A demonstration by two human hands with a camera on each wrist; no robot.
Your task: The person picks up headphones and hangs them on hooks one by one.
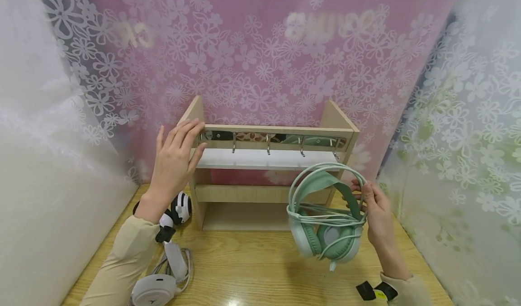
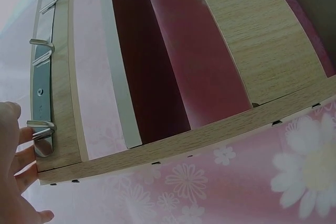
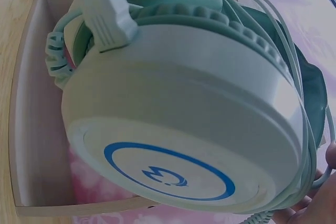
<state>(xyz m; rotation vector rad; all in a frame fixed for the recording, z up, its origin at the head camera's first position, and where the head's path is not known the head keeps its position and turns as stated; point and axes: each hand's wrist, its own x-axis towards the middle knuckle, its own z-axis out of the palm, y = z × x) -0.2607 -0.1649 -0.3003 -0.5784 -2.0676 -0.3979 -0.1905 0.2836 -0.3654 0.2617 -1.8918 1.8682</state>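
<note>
Green headphones [image 1: 337, 241] hang from the right fingers [image 1: 380, 197], forearm [image 1: 391, 258] stretched forward.

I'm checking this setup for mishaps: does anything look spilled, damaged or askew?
Nothing looks spilled or damaged; the green headset in the right hand just looks untidy, its cable wound around it in several strands.

Passage exists above counter [image 1: 244, 265] at lower centre; white headset [image 1: 153, 289] obstructs lower left; green headphones [image 1: 335, 242] obstruct right front of wooden rack [image 1: 256, 193].
</note>
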